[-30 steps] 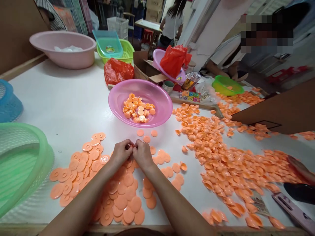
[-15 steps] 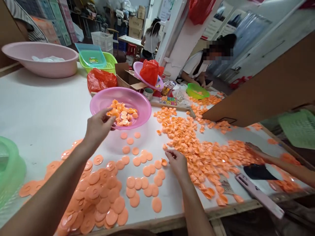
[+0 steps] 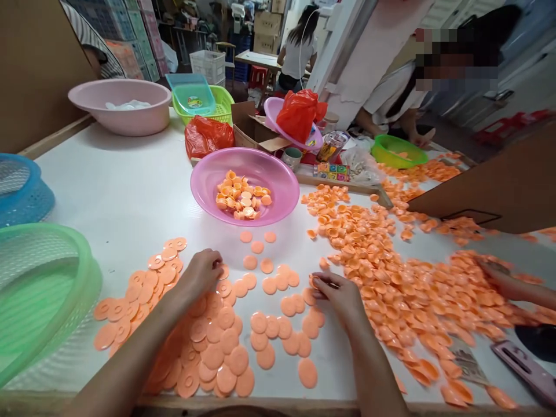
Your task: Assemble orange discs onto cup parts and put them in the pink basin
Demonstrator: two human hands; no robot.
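Note:
My left hand (image 3: 200, 277) is over the pile of flat round orange discs (image 3: 212, 354), its fingers closed at the edge of one orange disc (image 3: 223, 271). My right hand (image 3: 341, 296) pinches a small orange cup-shaped piece (image 3: 313, 281) just above the table, beside several loose discs (image 3: 310, 327). Right of it spreads a large heap of orange cup-shaped pieces (image 3: 382, 278). Beyond both hands stands a pink basin (image 3: 202, 188) with some orange pieces (image 3: 241, 194) in it.
At left are a green mesh basket (image 3: 82, 289) and a blue basket (image 3: 32, 200). A pale pink basin (image 3: 152, 116), red bags and a cardboard box stand at the back. A cardboard panel (image 3: 490, 179) and a co-worker's hand (image 3: 499, 278) are on the right.
My left hand has come back from the pink basin to the discs. My right hand is now closed on a small orange piece. The view has swung left.

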